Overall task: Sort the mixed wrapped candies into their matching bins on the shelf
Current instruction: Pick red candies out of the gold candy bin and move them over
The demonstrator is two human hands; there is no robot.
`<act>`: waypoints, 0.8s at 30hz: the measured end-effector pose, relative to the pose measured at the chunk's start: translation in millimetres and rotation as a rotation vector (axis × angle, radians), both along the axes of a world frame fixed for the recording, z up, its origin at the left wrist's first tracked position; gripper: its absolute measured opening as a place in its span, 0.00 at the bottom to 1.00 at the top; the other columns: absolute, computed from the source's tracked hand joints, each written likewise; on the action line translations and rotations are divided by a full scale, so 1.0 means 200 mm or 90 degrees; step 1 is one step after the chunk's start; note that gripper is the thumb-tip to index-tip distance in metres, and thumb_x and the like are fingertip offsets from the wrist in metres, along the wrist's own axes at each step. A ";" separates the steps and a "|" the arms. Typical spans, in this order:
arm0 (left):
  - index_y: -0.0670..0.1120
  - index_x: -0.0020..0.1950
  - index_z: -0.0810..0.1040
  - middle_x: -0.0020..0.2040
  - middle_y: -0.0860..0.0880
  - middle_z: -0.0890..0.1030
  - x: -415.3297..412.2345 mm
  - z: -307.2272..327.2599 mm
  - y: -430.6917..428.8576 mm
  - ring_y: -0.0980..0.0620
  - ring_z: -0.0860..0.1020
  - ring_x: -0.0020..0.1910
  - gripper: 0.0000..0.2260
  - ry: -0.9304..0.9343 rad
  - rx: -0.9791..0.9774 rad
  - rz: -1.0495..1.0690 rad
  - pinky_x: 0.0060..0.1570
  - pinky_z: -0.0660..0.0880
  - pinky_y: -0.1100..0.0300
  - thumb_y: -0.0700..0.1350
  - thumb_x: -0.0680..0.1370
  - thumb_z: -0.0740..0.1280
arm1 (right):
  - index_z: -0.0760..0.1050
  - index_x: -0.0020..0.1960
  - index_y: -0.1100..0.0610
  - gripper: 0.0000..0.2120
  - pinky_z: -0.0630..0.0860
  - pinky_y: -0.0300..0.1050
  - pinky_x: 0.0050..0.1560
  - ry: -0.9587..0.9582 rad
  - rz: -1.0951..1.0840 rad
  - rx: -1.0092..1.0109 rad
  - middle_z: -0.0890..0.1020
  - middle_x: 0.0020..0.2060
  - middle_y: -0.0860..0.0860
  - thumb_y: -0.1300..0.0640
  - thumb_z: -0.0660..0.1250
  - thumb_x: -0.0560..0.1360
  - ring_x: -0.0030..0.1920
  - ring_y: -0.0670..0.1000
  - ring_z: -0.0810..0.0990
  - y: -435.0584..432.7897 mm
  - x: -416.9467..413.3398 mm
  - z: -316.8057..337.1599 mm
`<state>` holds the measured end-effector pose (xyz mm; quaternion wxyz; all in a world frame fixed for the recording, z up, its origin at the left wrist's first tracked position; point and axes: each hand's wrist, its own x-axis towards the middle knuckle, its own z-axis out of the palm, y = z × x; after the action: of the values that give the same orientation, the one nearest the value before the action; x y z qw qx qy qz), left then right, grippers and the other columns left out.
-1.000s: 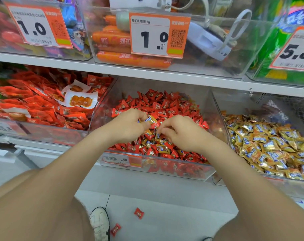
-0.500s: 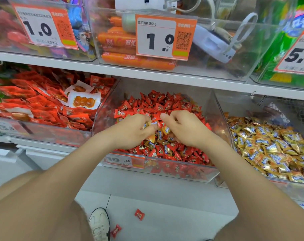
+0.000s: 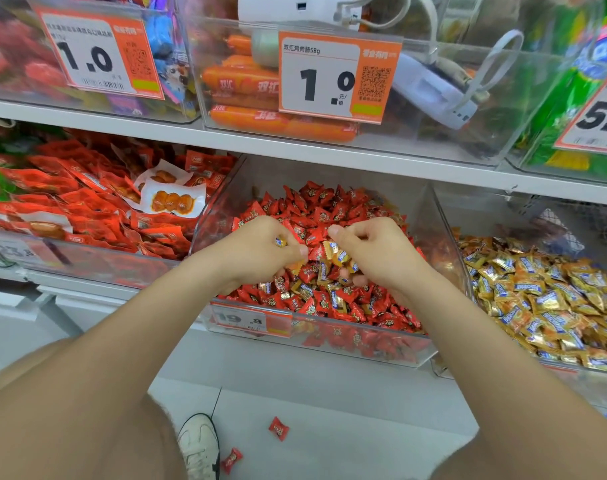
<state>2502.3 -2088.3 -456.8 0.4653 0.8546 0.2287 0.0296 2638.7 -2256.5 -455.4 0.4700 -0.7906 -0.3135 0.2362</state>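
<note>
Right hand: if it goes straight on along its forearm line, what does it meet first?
Probably the red candies heaped in the middle bin, just beyond the right hand; depth is unclear.

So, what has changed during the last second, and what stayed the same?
The right hand now grips several gold candies gathered from the middle bin; the left hand pinches one. Unchanged: both hands over that bin, the red candies on the floor, the gold bin.

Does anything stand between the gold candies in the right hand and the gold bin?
Only the clear wall separates the right hand's gold candies from the gold bin; above it, nothing visible.
</note>
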 end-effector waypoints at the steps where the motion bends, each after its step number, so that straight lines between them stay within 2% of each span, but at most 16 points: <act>1: 0.43 0.43 0.82 0.39 0.43 0.80 0.01 -0.01 0.01 0.50 0.76 0.35 0.15 0.008 -0.020 0.025 0.40 0.79 0.52 0.53 0.83 0.69 | 0.73 0.55 0.77 0.29 0.79 0.49 0.31 0.039 -0.003 0.008 0.81 0.54 0.50 0.47 0.68 0.84 0.34 0.53 0.87 0.00 0.01 0.00; 2: 0.42 0.41 0.79 0.39 0.43 0.78 0.02 -0.01 0.01 0.49 0.75 0.35 0.18 0.016 -0.022 0.050 0.37 0.77 0.53 0.54 0.83 0.68 | 0.72 0.54 0.78 0.30 0.78 0.48 0.31 0.081 0.003 0.020 0.80 0.57 0.51 0.47 0.69 0.83 0.36 0.57 0.88 0.01 0.02 -0.01; 4: 0.44 0.39 0.73 0.35 0.43 0.74 0.03 0.01 0.00 0.48 0.72 0.32 0.21 0.025 0.025 0.077 0.33 0.72 0.58 0.58 0.83 0.65 | 0.74 0.48 0.70 0.24 0.82 0.45 0.32 0.137 0.018 0.050 0.80 0.61 0.58 0.47 0.71 0.82 0.40 0.60 0.89 0.01 0.03 -0.01; 5: 0.44 0.37 0.71 0.32 0.44 0.71 0.03 0.01 -0.01 0.48 0.69 0.30 0.23 0.024 0.054 0.072 0.30 0.68 0.59 0.61 0.83 0.65 | 0.75 0.47 0.67 0.20 0.83 0.45 0.33 0.148 0.018 0.059 0.81 0.59 0.61 0.48 0.72 0.82 0.41 0.60 0.89 0.01 0.02 0.00; 7: 0.45 0.32 0.66 0.26 0.47 0.65 0.03 -0.01 -0.01 0.48 0.64 0.26 0.28 0.016 0.127 0.026 0.29 0.62 0.59 0.64 0.81 0.66 | 0.76 0.47 0.67 0.16 0.84 0.45 0.34 0.146 0.008 0.065 0.84 0.53 0.64 0.54 0.74 0.81 0.42 0.60 0.89 0.00 0.02 0.00; 9: 0.45 0.31 0.67 0.24 0.50 0.66 0.03 -0.05 -0.01 0.50 0.64 0.24 0.28 0.015 0.223 -0.040 0.31 0.63 0.58 0.64 0.80 0.67 | 0.79 0.51 0.64 0.07 0.82 0.45 0.32 0.117 -0.010 0.052 0.86 0.47 0.65 0.60 0.74 0.80 0.40 0.59 0.89 0.00 0.03 0.01; 11: 0.48 0.37 0.77 0.28 0.54 0.76 0.05 -0.08 -0.01 0.56 0.71 0.25 0.18 0.040 0.299 -0.123 0.34 0.67 0.58 0.59 0.82 0.68 | 0.81 0.55 0.57 0.05 0.79 0.44 0.31 0.020 -0.022 -0.013 0.87 0.43 0.60 0.61 0.74 0.80 0.36 0.57 0.88 -0.01 0.06 0.00; 13: 0.53 0.47 0.82 0.37 0.55 0.83 0.06 -0.09 0.00 0.60 0.76 0.31 0.06 0.086 0.329 -0.204 0.38 0.72 0.57 0.50 0.83 0.68 | 0.83 0.52 0.51 0.02 0.75 0.42 0.30 -0.139 -0.015 -0.123 0.86 0.39 0.51 0.56 0.72 0.81 0.30 0.51 0.83 -0.02 0.09 0.00; 15: 0.56 0.51 0.83 0.43 0.55 0.84 0.08 -0.10 0.01 0.57 0.80 0.38 0.05 0.130 0.330 -0.242 0.44 0.78 0.53 0.47 0.83 0.68 | 0.85 0.44 0.51 0.08 0.74 0.40 0.34 -0.241 -0.018 -0.190 0.82 0.33 0.46 0.51 0.72 0.80 0.28 0.44 0.76 -0.04 0.10 -0.01; 16: 0.56 0.51 0.83 0.44 0.55 0.84 0.08 -0.11 0.02 0.53 0.81 0.41 0.05 0.147 0.327 -0.248 0.47 0.80 0.50 0.47 0.82 0.69 | 0.85 0.41 0.51 0.10 0.75 0.41 0.39 -0.276 -0.030 -0.212 0.80 0.32 0.45 0.48 0.74 0.78 0.30 0.43 0.76 -0.04 0.11 -0.01; 19: 0.57 0.53 0.82 0.43 0.56 0.80 0.10 -0.10 0.00 0.48 0.80 0.48 0.03 0.174 0.348 -0.268 0.51 0.80 0.48 0.50 0.81 0.72 | 0.83 0.36 0.51 0.11 0.81 0.48 0.49 -0.339 -0.035 -0.280 0.82 0.37 0.46 0.46 0.80 0.72 0.42 0.50 0.82 -0.04 0.09 -0.04; 21: 0.56 0.57 0.82 0.42 0.58 0.76 0.11 -0.10 -0.01 0.51 0.78 0.48 0.08 0.194 0.363 -0.272 0.49 0.77 0.51 0.50 0.79 0.75 | 0.84 0.42 0.50 0.13 0.83 0.51 0.49 -0.372 -0.019 -0.340 0.84 0.43 0.49 0.44 0.82 0.67 0.47 0.55 0.84 -0.01 0.05 -0.06; 24: 0.56 0.59 0.81 0.46 0.58 0.77 0.12 -0.11 -0.03 0.50 0.78 0.49 0.12 0.212 0.416 -0.271 0.46 0.75 0.53 0.49 0.77 0.76 | 0.81 0.57 0.52 0.27 0.83 0.54 0.52 -0.480 0.023 -0.439 0.82 0.52 0.54 0.39 0.83 0.66 0.53 0.60 0.83 0.02 0.01 -0.07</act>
<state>2527.1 -2094.3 -479.1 0.1225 0.9784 0.0978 -0.1348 2641.7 -2252.2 -470.1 0.0317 -0.9244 -0.3787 0.0321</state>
